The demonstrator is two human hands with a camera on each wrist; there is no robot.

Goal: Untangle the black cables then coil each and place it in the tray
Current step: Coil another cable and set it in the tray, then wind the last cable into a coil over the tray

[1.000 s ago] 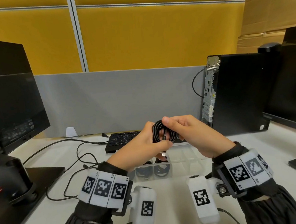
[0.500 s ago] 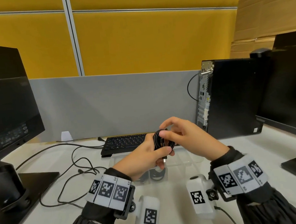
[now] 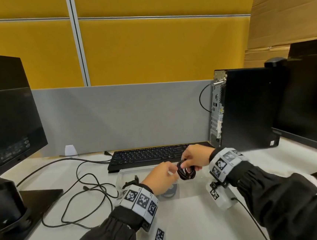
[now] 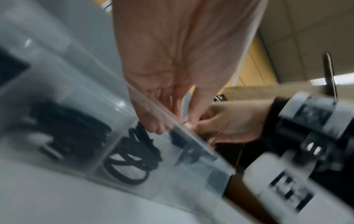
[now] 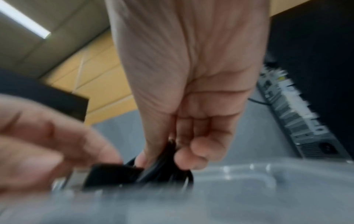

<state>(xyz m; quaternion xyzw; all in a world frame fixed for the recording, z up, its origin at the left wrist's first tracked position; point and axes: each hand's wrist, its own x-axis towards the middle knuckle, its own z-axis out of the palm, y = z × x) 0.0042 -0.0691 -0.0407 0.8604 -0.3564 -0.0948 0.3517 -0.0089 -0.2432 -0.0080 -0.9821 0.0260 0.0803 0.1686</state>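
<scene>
My right hand (image 3: 185,164) pinches a coiled black cable (image 3: 187,172) between thumb and fingers, low over the clear plastic tray (image 3: 120,176) in front of the keyboard. In the right wrist view the coil (image 5: 166,160) hangs from that pinch (image 5: 162,157) just above the tray (image 5: 249,181), with its plug (image 5: 113,174) sticking out to the left. My left hand (image 3: 173,169) reaches to the coil's left edge; blur hides whether it grips. The left wrist view shows two coiled cables (image 4: 132,159) (image 4: 76,128) lying in tray compartments behind the tray wall (image 4: 210,157).
A black keyboard (image 3: 149,155) lies just behind the tray. A PC tower (image 3: 245,107) stands at the right, with monitors at far left (image 3: 4,115) and far right (image 3: 310,95). Loose thin cables (image 3: 86,186) trail over the desk left of the tray.
Both hands have come down and forward with the coil, from chest height to just above the tray. The left hand's full grip round the coil has loosened to fingertips at its edge.
</scene>
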